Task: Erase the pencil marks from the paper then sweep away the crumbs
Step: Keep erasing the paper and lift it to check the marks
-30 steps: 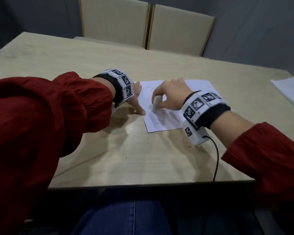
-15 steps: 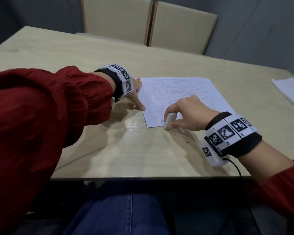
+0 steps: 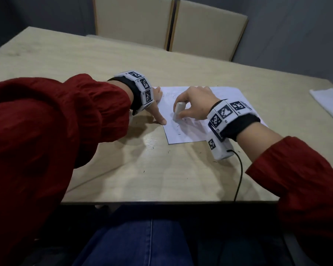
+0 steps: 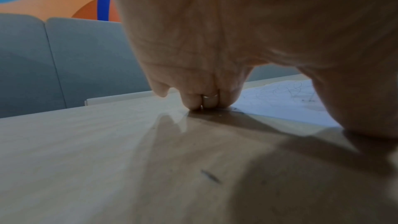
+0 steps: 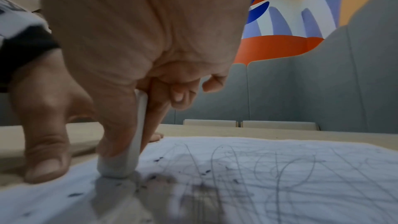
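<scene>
White sheet of paper (image 3: 188,129) with grey pencil scribbles, flat on pale wooden table (image 3: 85,60), centre of the head view. White block eraser (image 3: 178,112) pinched upright in right hand (image 3: 195,105), tip on paper. Left hand (image 3: 158,108) spread, fingertips pressing the sheet's left edge. Dark crumbs (image 5: 155,176) scattered beside the eraser.

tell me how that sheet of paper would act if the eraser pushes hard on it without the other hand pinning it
The paper looks thin and floppy, so it would probably slide or buckle on the smooth table. The left hand presses its edge, likely for that reason. The eraser, pinched in the right hand, seems to grip and would drag it.
</scene>
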